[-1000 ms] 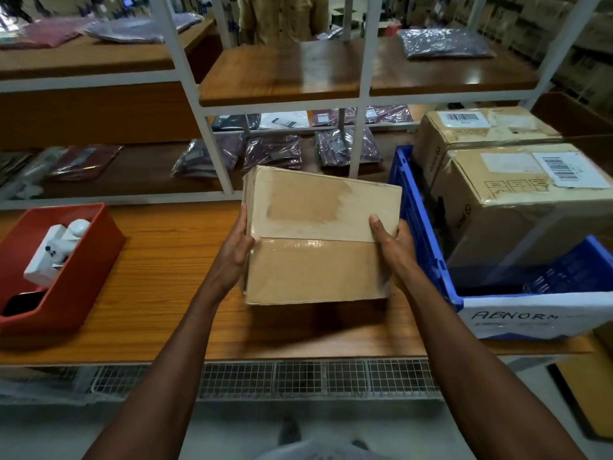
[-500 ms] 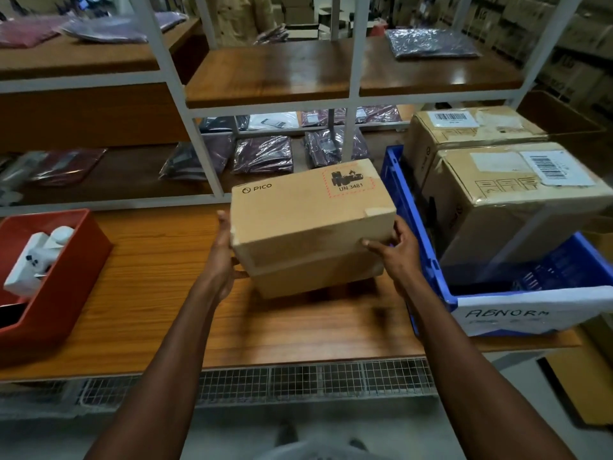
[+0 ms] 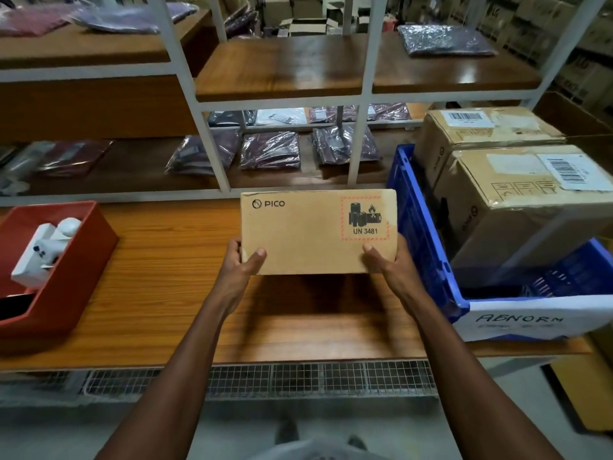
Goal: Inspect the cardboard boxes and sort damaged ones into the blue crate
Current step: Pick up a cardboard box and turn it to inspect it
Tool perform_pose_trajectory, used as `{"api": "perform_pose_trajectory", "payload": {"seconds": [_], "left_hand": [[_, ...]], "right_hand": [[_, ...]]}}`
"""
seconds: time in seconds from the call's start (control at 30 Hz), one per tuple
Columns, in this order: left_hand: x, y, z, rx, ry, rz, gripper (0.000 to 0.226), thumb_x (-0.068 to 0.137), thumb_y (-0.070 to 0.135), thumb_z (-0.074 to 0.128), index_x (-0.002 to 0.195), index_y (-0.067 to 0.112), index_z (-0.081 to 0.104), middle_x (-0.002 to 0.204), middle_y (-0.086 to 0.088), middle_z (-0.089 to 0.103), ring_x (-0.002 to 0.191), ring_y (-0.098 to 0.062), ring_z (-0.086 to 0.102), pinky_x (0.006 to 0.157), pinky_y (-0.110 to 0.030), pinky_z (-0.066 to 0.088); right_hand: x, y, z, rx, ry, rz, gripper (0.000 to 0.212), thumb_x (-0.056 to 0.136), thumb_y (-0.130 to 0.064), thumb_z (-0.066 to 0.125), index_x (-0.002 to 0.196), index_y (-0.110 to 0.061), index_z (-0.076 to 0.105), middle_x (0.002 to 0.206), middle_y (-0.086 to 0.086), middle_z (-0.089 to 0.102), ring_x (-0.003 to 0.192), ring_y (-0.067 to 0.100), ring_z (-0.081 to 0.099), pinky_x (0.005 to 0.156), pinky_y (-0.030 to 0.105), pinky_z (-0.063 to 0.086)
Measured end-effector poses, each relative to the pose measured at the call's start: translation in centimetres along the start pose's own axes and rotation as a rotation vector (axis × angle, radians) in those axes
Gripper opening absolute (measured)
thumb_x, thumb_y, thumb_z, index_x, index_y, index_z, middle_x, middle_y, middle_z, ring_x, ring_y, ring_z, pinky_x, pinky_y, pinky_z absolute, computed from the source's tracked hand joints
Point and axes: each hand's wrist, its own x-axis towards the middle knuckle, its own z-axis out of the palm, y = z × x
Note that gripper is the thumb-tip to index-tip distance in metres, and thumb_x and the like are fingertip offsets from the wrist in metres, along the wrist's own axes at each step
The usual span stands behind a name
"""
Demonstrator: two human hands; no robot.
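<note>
Both hands hold one box (image 3: 318,232) up over the desk (image 3: 159,293), printed face toward the cam; left hand (image 3: 239,265) grips its lower-left corner, thumb on the front; right hand (image 3: 386,260) grips the lower-right corner the same way; fingers behind, not visible. Box sits mid-frame, clear of the desk top, just left of the blue crate (image 3: 419,227), not touching it as far as I can tell. Face w/ PICO logo & UN 3481 battery mark looks clean; no dents or tears seen on this side; other sides hidden, so no verdict yet. Crate, labelled ABNORM…, already has two big boxes (image 3: 517,200) in it; some sorting looks done. Judgement: mid-inspection of this box; left to do: check remaining faces, then crate it if damaged or set it aside if OK. No other boxes waiting on the desk in view, so can't tell how many remain; red bin (image 3: 66,270) at left holds white items, prob unrelated.
</note>
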Motion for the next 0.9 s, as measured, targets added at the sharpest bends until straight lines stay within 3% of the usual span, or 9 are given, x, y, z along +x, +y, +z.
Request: {"api": "perform_pose_trajectory", "payload": {"seconds": [0.1, 0.2, 0.33, 0.43, 0.5, 0.6, 0.67, 0.77, 0.9], "left_hand": [[0.0, -0.9, -0.2, 0.062, 0.021, 0.012, 0.061, 0.096, 0.022, 0.076, 0.144, 0.031, 0.039, 0.141, 0.000, 0.059, 0.131, -0.024, 0.058, 0.101, -0.042, 0.055], [-0.2, -2.0, -0.6, 0.153, 0.024, 0.022, 0.085, 0.090, 0.014, 0.081, 0.154, 0.038, 0.031, 0.150, 0.003, 0.052, 0.134, -0.021, 0.052, 0.094, -0.037, 0.055], [-0.8, -3.4, 0.0, 0.256, 0.023, 0.005, 0.102, 0.085, 0.011, 0.085, 0.164, 0.040, 0.027, 0.153, 0.004, 0.052, 0.137, -0.021, 0.048, 0.102, -0.048, 0.052], [-0.5, -3.6, 0.3, 0.223, 0.045, -0.024, 0.082, 0.088, 0.026, 0.085, 0.158, 0.034, 0.042, 0.144, 0.003, 0.061, 0.135, -0.024, 0.054, 0.105, -0.047, 0.051], [-0.6, -2.7, 0.7, 0.149, -0.006, -0.048, 0.079, 0.083, 0.061, 0.080, 0.152, 0.039, 0.047, 0.137, 0.010, 0.065, 0.129, -0.017, 0.060, 0.102, -0.041, 0.055], [0.0, -2.0, 1.1, 0.039, -0.044, -0.107, 0.047, 0.099, 0.074, 0.044, 0.135, 0.044, 0.054, 0.113, 0.026, 0.075, 0.108, 0.004, 0.069, 0.087, -0.023, 0.060], [0.9, -2.3, 1.0, 0.038, -0.043, -0.154, 0.063, 0.095, 0.080, 0.040, 0.143, 0.041, 0.053, 0.128, 0.023, 0.070, 0.121, 0.001, 0.065, 0.105, -0.033, 0.053], [3.1, -4.8, -0.1, 0.074, 0.002, -0.197, 0.103, 0.073, 0.097, 0.056, 0.157, 0.040, 0.043, 0.156, 0.009, 0.053, 0.145, -0.021, 0.048, 0.121, -0.056, 0.036], [4.3, -4.4, 0.5, 0.067, 0.027, -0.193, 0.105, 0.071, 0.097, 0.059, 0.159, 0.041, 0.040, 0.155, 0.011, 0.054, 0.144, -0.021, 0.048, 0.121, -0.058, 0.036]], "right_hand": [[-0.3, 0.9, 0.1, -0.037, 0.016, -0.014, 0.077, 0.089, -0.037, 0.081, 0.153, -0.033, 0.040, 0.132, -0.010, 0.065, 0.119, 0.011, 0.065, 0.094, 0.039, 0.057], [-0.5, 1.4, 0.0, -0.050, 0.039, 0.032, 0.085, 0.084, -0.016, 0.085, 0.155, -0.026, 0.039, 0.133, -0.008, 0.059, 0.114, 0.011, 0.061, 0.078, 0.024, 0.052], [-0.2, 2.6, 0.5, -0.113, 0.080, 0.084, 0.083, 0.081, -0.003, 0.084, 0.150, -0.022, 0.042, 0.136, -0.001, 0.060, 0.125, 0.021, 0.059, 0.090, 0.035, 0.053], [0.1, 2.5, 0.8, -0.117, 0.086, 0.107, 0.075, 0.085, -0.018, 0.085, 0.147, -0.028, 0.044, 0.143, 0.001, 0.058, 0.134, 0.025, 0.055, 0.104, 0.045, 0.051], [0.1, 1.6, 0.9, -0.054, 0.044, 0.135, 0.071, 0.090, -0.041, 0.079, 0.151, -0.031, 0.044, 0.150, 0.001, 0.054, 0.137, 0.023, 0.051, 0.109, 0.045, 0.044], [0.2, 0.7, 1.0, 0.061, 0.001, 0.214, 0.068, 0.102, -0.063, 0.048, 0.159, -0.027, 0.039, 0.161, 0.004, 0.044, 0.148, 0.028, 0.039, 0.120, 0.050, 0.030], [0.7, 0.6, 1.1, 0.096, -0.002, 0.260, 0.079, 0.099, -0.076, 0.036, 0.163, -0.030, 0.032, 0.167, 0.004, 0.036, 0.153, 0.030, 0.032, 0.126, 0.057, 0.023], [2.3, 2.1, 1.3, 0.082, 0.026, 0.308, 0.113, 0.074, -0.098, 0.050, 0.165, -0.036, 0.022, 0.171, -0.001, 0.027, 0.155, 0.029, 0.030, 0.125, 0.061, 0.027], [3.9, 2.0, 1.9, 0.109, 0.083, 0.244, 0.075, 0.098, -0.070, 0.051, 0.162, -0.038, 0.030, 0.165, -0.004, 0.039, 0.149, 0.024, 0.039, 0.122, 0.051, 0.034]]}}
